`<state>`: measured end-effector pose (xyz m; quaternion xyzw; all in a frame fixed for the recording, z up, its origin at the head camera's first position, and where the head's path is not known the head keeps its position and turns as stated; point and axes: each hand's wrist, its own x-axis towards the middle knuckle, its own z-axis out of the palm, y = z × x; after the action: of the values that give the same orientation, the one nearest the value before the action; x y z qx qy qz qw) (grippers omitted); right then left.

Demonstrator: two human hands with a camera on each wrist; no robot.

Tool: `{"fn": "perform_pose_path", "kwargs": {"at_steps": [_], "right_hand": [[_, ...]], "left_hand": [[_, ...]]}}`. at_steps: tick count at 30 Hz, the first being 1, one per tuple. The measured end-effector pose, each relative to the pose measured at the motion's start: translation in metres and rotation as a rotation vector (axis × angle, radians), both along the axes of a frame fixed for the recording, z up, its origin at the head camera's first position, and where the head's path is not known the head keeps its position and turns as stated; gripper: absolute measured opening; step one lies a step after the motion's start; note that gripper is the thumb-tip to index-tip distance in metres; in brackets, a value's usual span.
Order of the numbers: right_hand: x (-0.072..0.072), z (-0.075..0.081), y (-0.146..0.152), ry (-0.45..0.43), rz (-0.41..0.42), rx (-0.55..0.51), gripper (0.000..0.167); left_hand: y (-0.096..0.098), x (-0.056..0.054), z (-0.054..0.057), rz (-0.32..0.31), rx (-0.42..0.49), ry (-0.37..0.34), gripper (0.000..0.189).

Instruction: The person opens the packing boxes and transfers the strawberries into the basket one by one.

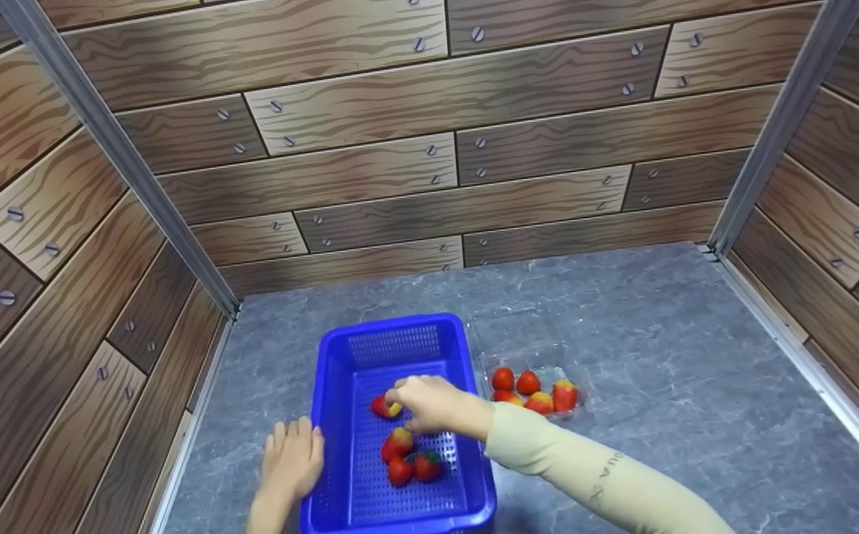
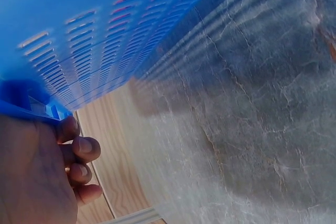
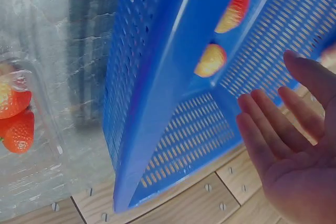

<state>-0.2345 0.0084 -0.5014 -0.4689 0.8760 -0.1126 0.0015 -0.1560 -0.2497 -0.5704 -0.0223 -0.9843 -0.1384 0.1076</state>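
Observation:
My right hand is over the inside of a blue basket, close to a red and yellow strawberry. The right wrist view shows this hand with its fingers spread and its palm bare. Several more strawberries lie on the basket floor, among them a red and yellow one and a red one. At the basket's left side, my left hand lies with its fingers pointing forward. In the left wrist view, its loosely bent fingers are right at the basket's rim.
Right of the basket, a clear plastic box with an open lid holds several strawberries. The grey marbled tabletop is bounded by wood-patterned walls and metal corner posts.

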Motion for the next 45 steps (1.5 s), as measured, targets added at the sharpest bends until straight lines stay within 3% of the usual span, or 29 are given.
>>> {"fn": "perform_pose_path", "kwargs": {"at_steps": [6, 12, 19, 31, 40, 45], "right_hand": [[-0.002, 0.014, 0.018, 0.003, -0.029, -0.105, 0.033], [-0.014, 0.029, 0.045, -0.006, -0.104, -0.174, 0.037], [-0.033, 0.029, 0.089, -0.013, -0.212, -0.246, 0.032], [-0.054, 0.001, 0.168, -0.103, -0.427, -0.162, 0.032], [-0.053, -0.031, 0.203, -0.255, -0.496, -0.055, 0.038], [-0.046, -0.045, 0.213, -0.31, -0.484, -0.055, 0.039]], "left_hand": [[0.0, 0.004, 0.0, -0.013, -0.027, 0.071, 0.017], [0.003, 0.002, -0.001, -0.03, -0.052, 0.145, 0.017], [0.004, 0.001, -0.001, -0.036, -0.065, 0.191, 0.016], [0.002, 0.002, -0.005, -0.025, -0.045, 0.155, 0.017], [0.0, 0.001, -0.004, -0.018, -0.04, 0.136, 0.016], [0.001, 0.001, -0.003, -0.024, -0.036, 0.115, 0.016]]}}
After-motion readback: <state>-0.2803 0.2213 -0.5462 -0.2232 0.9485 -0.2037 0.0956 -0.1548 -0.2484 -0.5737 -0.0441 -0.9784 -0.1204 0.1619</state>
